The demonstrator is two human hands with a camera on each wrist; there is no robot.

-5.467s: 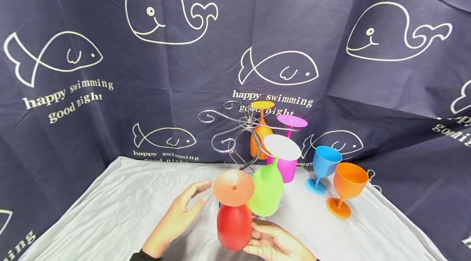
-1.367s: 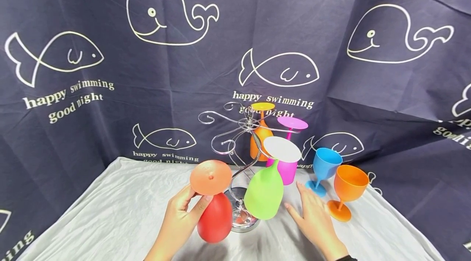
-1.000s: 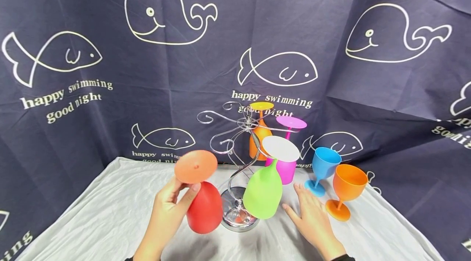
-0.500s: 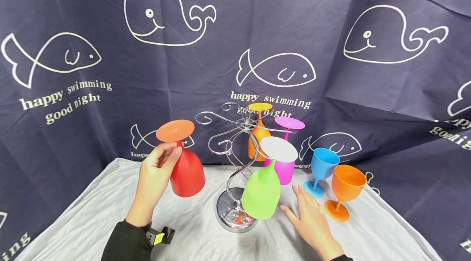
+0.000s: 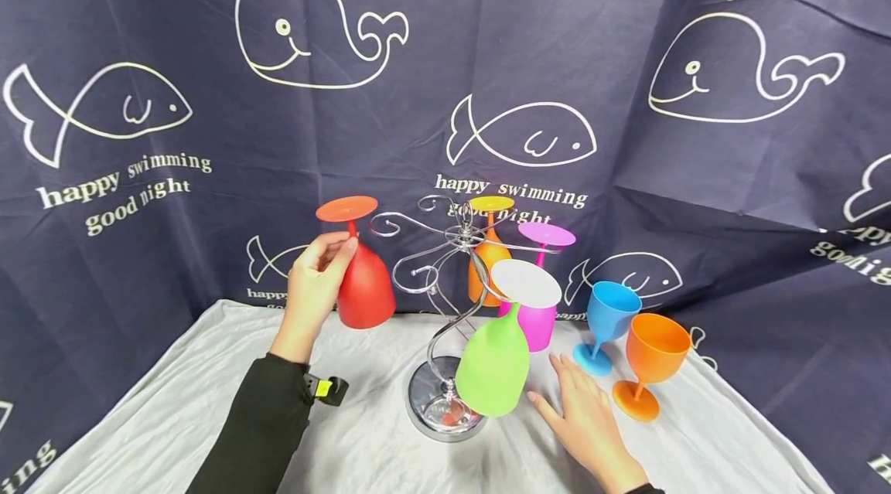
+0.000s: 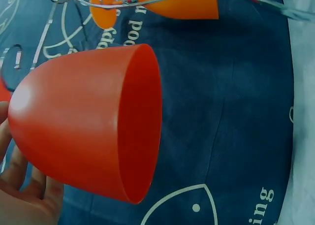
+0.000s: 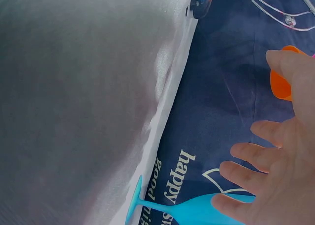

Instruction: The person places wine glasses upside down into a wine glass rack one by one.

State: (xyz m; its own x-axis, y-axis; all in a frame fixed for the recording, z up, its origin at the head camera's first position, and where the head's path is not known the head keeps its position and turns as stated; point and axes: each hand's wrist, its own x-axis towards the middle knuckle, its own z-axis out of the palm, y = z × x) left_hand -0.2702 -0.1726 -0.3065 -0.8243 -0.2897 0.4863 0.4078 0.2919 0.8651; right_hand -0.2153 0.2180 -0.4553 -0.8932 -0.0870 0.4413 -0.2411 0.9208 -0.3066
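Note:
My left hand pinches the stem of a red goblet, held upside down in the air just left of a chrome glass rack. Its bowl fills much of the left wrist view, mouth to the right. On the rack hang a green goblet with a pale foot, a magenta goblet and an orange goblet, all inverted. The rack's left curled arms bear nothing. My right hand, fingers spread and holding nothing, is low over the table, right of the green goblet.
Upright at the right stand a blue goblet and another orange goblet, close beyond my right hand. A white cloth covers the table. Behind it hangs a dark curtain with whale and fish drawings.
The red goblet passed from my right hand to my left, which carried it left and upward, lately a little right towards the rack's arms. My right hand moved off to the right and now stays still.

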